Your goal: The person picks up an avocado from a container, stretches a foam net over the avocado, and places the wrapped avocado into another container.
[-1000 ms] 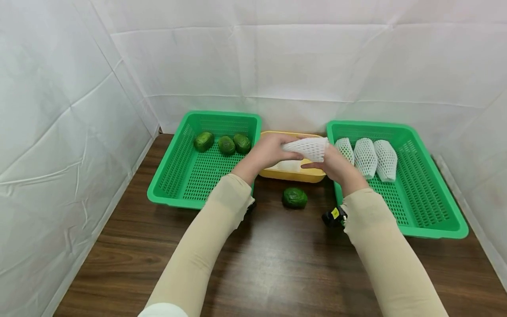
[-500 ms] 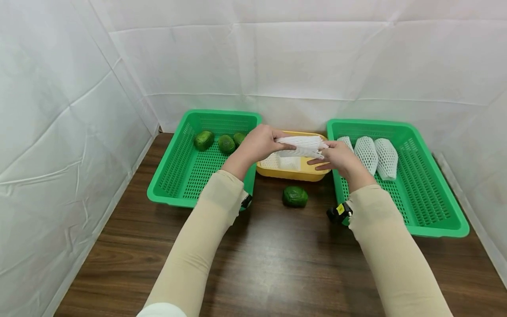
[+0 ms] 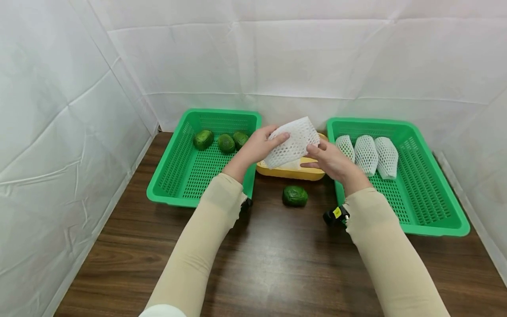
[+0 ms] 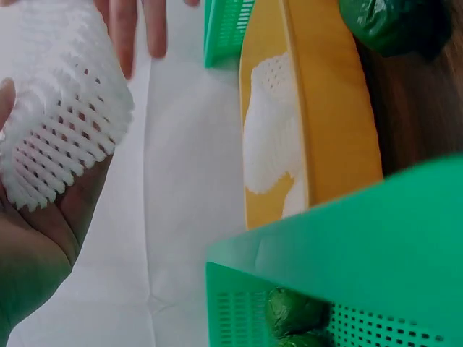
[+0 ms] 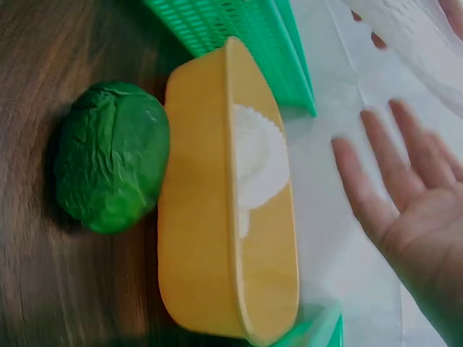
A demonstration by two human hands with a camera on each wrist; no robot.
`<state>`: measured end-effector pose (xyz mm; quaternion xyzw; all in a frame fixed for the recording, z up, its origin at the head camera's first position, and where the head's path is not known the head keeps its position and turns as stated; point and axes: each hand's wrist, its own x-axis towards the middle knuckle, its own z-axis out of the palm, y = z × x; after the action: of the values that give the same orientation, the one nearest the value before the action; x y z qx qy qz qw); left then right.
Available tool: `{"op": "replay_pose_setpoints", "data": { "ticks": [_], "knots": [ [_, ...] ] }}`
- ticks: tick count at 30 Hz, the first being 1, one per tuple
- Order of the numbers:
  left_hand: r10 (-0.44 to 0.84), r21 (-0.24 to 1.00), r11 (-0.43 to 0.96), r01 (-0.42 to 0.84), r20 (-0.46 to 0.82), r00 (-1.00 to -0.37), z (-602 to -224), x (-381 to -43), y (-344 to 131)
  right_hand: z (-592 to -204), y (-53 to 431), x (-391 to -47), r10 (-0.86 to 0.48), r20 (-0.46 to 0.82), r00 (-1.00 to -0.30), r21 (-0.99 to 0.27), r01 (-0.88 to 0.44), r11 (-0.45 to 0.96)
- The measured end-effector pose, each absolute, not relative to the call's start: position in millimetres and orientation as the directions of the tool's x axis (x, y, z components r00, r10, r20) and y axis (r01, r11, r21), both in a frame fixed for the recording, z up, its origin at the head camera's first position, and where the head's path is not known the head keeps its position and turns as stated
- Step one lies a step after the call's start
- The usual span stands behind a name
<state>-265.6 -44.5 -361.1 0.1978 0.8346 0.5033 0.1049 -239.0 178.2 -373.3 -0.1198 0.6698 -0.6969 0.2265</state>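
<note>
A white foam net sleeve point(image 3: 295, 138) is held up above the yellow bin, flattened and tilted. My left hand point(image 3: 259, 145) grips it from the left, thumb on the near face, fingers mostly behind. My right hand point(image 3: 332, 160) is at the sleeve's right edge, its thumb seeming to touch the corner. In the right wrist view, the right hand's fingers point(image 5: 394, 163) are extended and spread apart from the sleeve. More white foam sleeves point(image 4: 275, 130) lie in the yellow bin point(image 3: 291, 173). One dark green avocado point(image 3: 295, 196) rests on the table in front of the bin.
At left stands a green basket point(image 3: 166, 200) with three avocados point(image 3: 226, 144) at its back. A second green basket point(image 3: 435, 231) at right contains three sleeved fruits point(image 3: 366, 155). Behind everything hangs a white sheet point(image 3: 293, 57). The table point(image 3: 261, 268) is dark wood.
The sleeve has turned from lying level to a tilt, its broad face now toward the head camera. My right hand has shifted slightly left. The avocados and baskets stay put.
</note>
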Motion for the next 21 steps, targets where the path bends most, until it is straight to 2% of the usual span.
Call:
{"op": "replay_pose_setpoints", "data": {
  "ticks": [4,6,12,21],
  "knots": [
    [0.409,0.888,0.419,0.188,0.000,-0.912,-362,-263,-44,-378,173,-239,-0.554,-0.101,-0.827,-0.991,0.135,-0.021],
    [0.406,0.893,0.411,0.183,0.001,-0.914,-364,-262,-45,-380,171,-240,-0.548,-0.100,-0.830,-0.993,0.119,0.000],
    [0.394,0.913,0.367,0.175,0.017,-0.919,-367,-264,-49,-383,171,-243,-0.329,-0.125,-0.936,-0.992,0.113,0.054],
    [0.299,0.939,0.314,0.136,0.038,-0.953,-365,-270,-65,-373,185,-242,-0.225,-0.195,-0.955,-0.980,0.178,0.094]
  ]
}}
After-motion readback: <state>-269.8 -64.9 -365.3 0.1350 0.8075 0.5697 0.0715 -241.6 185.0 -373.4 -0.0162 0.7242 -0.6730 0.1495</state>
